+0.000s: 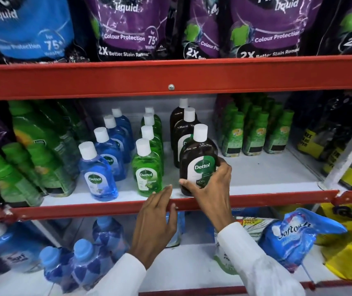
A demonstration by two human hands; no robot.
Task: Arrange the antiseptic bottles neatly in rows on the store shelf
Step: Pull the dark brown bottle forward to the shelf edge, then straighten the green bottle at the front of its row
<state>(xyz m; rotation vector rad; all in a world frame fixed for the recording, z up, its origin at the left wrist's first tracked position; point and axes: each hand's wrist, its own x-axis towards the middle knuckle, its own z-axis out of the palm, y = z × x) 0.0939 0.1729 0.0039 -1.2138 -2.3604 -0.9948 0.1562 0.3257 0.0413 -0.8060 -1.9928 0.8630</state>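
Observation:
Three rows of white-capped antiseptic bottles run front to back on the white middle shelf (256, 176). The blue row starts with a front blue bottle (99, 174), the green row with a front green bottle (148, 171), and the brown row with a front brown bottle (199, 159). My right hand (210, 186) grips the lower part of that brown bottle, thumb on its left side, fingers round its right. My left hand (156, 223) rests, fingers apart, on the red shelf lip (85, 208), holding nothing.
Tall green bottles (34, 150) crowd the shelf's left end and small green-capped bottles (254, 133) stand at the back right. Purple and blue detergent pouches (128, 28) fill the shelf above. Below lie blue bottles (81, 265) and a blue pouch (294, 233).

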